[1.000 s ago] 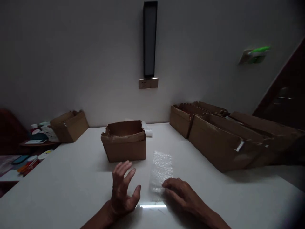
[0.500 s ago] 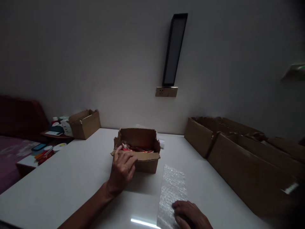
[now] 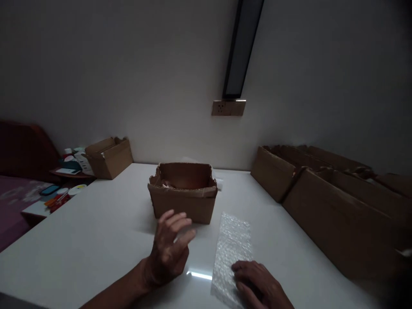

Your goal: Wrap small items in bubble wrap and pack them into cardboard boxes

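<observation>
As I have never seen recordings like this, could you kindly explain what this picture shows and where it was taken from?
There is no machine here: a person wears a camera on the head, looking forward and down at their own bare hands. The left hand is lifted, fingers open, just before a small open cardboard box and seems to hold nothing. The right hand lies flat on a sheet of bubble wrap. All sit on a white table; larger cardboard boxes line its right side. The room is dim.
</observation>
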`<state>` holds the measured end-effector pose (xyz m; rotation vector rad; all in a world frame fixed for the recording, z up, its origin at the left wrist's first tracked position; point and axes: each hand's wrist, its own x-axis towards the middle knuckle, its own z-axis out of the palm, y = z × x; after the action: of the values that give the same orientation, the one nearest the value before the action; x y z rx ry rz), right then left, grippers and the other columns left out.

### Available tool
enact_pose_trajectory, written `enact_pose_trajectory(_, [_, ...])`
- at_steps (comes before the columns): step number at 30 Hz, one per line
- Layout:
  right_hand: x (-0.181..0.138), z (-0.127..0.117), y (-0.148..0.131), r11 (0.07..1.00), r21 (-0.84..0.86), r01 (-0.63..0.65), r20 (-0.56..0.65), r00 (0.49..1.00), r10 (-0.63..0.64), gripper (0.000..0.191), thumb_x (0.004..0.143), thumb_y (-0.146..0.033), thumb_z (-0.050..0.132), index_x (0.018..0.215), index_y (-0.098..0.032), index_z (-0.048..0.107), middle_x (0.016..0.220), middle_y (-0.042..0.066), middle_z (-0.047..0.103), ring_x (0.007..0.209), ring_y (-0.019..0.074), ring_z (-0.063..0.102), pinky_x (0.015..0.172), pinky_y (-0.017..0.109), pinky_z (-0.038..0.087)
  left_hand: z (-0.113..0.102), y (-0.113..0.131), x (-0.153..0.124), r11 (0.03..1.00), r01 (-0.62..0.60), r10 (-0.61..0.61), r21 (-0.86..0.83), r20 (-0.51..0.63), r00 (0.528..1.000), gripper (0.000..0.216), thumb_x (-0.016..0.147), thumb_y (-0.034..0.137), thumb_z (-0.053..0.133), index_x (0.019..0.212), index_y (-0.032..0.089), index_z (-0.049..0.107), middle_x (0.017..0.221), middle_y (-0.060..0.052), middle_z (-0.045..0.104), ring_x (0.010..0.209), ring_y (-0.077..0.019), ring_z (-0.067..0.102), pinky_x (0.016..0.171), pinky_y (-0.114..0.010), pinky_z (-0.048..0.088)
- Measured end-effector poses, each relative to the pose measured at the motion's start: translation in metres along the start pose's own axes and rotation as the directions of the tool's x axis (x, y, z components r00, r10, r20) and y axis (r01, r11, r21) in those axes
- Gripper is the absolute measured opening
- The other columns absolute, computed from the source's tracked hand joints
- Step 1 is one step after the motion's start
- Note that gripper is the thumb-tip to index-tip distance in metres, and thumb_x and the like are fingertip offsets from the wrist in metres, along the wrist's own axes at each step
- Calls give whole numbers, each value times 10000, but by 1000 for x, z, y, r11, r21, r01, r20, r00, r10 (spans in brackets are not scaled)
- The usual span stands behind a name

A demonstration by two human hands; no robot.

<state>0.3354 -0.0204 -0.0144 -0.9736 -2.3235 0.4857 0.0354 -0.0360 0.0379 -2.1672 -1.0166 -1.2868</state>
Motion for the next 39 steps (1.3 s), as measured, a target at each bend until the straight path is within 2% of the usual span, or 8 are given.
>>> enact_pose_trajectory(4, [3,-2,-11,1000,23,14,-10,1000,-13,155,931,-256,529,959,-228,679,1044,88,730,973,245,674,858,461,536,-4,18,-24,975,58,69,-216,535,842,466,694,-7,490,1111,179,586,1167,-112,617,1207,-280,514,1038,-501,442])
enact_pose_trajectory(8, [5,-3,-19,995,97,-24,-6,1000,25,146,927,-238,531,956,-214,673,1033,81,731,973,232,664,878,454,515,-12,35,-37,922,216,93,-322,725,682,527,710,5,508,1193,209,559,1266,-97,586,1236,-264,495,1081,-484,412])
enact_pose_trajectory(16, [5,-5,-18,963,247,-106,14,994,106,158,901,-245,529,938,-217,680,1025,76,727,984,232,657,892,431,504,12,48,-38,931,216,48,-295,683,729,543,808,58,519,1333,190,475,1433,-153,475,1303,-282,456,1050,-484,430])
enact_pose_trajectory(21, [1,-9,-19,905,375,-199,76,980,184,187,909,-287,522,947,-218,692,1029,75,712,974,233,657,868,404,515,38,60,-33,924,96,165,-370,611,774,148,921,138,510,1008,183,622,1119,-74,673,1131,-232,572,984,-415,445])
enact_pose_trajectory(27, [-4,-11,-23,890,431,-151,58,989,140,178,895,-305,552,907,-205,698,1056,90,710,1025,231,651,918,412,518,40,71,-33,879,275,1,-388,580,815,150,903,123,482,921,171,623,914,-63,692,895,-194,621,858,-363,474])
enact_pose_trajectory(30, [-10,-13,-27,882,445,-158,-27,982,189,169,889,-310,577,920,-208,707,1098,90,711,1065,240,651,931,424,530,32,71,-24,823,437,-120,-364,639,760,151,888,152,482,904,184,628,854,-40,690,810,-181,607,802,-337,468])
enact_pose_trajectory(35, [-36,-17,-41,909,395,-135,-365,885,289,168,915,-298,567,975,-226,707,1034,75,727,935,225,692,818,377,576,28,67,-6,618,714,-220,-329,799,559,158,839,177,495,849,180,652,762,0,659,697,-140,565,661,-254,416])
enact_pose_trajectory(39, [-52,-14,-57,988,155,-1,-470,879,75,187,910,-183,565,1048,-242,677,1005,64,736,961,218,680,828,377,556,44,60,-4,519,804,-286,-291,827,484,163,779,157,497,796,155,659,719,7,627,670,-128,536,609,-234,382])
